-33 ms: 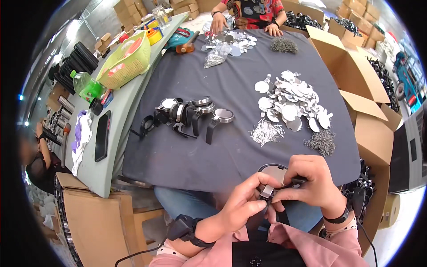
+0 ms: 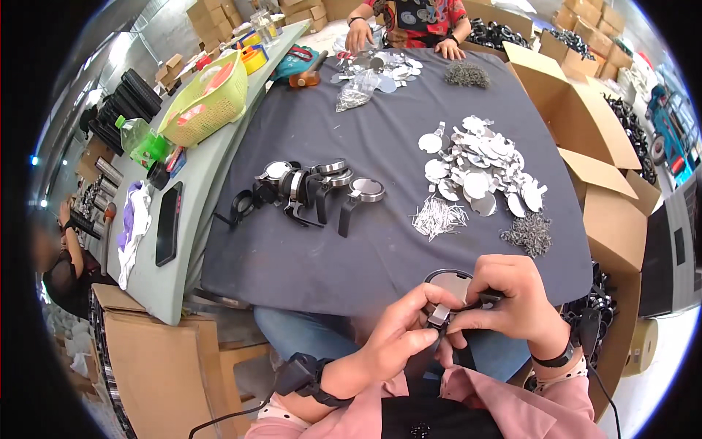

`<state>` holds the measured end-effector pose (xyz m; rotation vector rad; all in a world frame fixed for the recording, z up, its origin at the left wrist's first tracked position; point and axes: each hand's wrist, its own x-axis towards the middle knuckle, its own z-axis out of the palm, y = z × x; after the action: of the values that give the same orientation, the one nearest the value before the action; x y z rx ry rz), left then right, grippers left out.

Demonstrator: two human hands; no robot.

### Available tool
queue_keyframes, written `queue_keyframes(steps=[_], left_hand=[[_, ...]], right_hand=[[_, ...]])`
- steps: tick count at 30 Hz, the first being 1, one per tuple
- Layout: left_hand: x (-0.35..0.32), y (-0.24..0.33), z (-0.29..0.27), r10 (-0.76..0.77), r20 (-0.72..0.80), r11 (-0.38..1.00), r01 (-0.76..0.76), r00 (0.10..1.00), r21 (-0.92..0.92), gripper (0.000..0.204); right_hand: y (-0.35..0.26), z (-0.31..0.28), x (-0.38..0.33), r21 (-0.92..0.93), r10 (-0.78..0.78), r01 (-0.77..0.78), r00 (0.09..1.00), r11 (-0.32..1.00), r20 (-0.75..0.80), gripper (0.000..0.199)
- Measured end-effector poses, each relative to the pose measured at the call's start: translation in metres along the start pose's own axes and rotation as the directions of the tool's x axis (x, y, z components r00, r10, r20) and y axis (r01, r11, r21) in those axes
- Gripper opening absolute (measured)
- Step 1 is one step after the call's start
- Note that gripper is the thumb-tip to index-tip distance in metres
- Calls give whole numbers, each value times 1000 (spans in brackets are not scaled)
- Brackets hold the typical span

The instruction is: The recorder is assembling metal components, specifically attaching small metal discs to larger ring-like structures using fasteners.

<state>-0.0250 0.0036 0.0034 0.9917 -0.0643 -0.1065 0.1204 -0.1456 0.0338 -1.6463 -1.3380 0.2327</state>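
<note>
Black-rimmed round part [image 2: 451,280] pinched between left hand [image 2: 385,347] and right hand [image 2: 521,298]

The round part, with its smooth metal face, is at the table's near edge, above the person's lap. Both hands are narrowed around it. The left thumb and fingers close on a small silver bracket [image 2: 439,314] at the part's near side; the right thumb and forefinger are bent together beside it, near a dark piece [image 2: 492,295]. What exactly the right fingertips grip cannot be told, since the fingers cover it, and the part's lower portion is hidden too.

Beyond, on the dark cloth [image 2: 314,263], thin silver pins [image 2: 439,219] lie beside a heap of silver plates [image 2: 479,164], with a heap of small dark wire pieces [image 2: 528,234] to the right. Ring-shaped metal parts with black handles [image 2: 364,192] stand in a cluster to the left.

On the side table, a bottle [image 2: 144,141] shows green and clear; any print there is too small to read. A phone [image 2: 169,223] lies nearby. Across the cloth, a co-worker [image 2: 415,18] is cut off by the top edge; another person [image 2: 69,267] at far left is blurred.
</note>
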Motion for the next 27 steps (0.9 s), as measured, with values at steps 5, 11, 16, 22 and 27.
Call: queue_keyframes(steps=[5, 11, 16, 22, 27], left_hand=[[3, 1, 4, -26, -46, 1000, 27, 999, 7, 37], [7, 1, 6, -45, -150, 997, 53, 988, 48, 35], [10, 6, 3, -116, -134, 992, 121, 984, 31, 35], [12, 9, -14, -181, 23, 979, 178, 983, 99, 49], [22, 2, -18, -221, -53, 949, 227, 974, 221, 64]], right_hand=[[1, -2, 0, 10, 13, -13, 1000, 1000, 24, 35], [5, -4, 3, 14, -12, 11, 998, 1000, 66, 34], [7, -4, 10, 27, -74, 71, 992, 997, 99, 29], [15, -8, 16, 5, -157, 165, 931, 986, 329, 34], [35, 4, 4, 63, -114, 98, 922, 993, 371, 32]])
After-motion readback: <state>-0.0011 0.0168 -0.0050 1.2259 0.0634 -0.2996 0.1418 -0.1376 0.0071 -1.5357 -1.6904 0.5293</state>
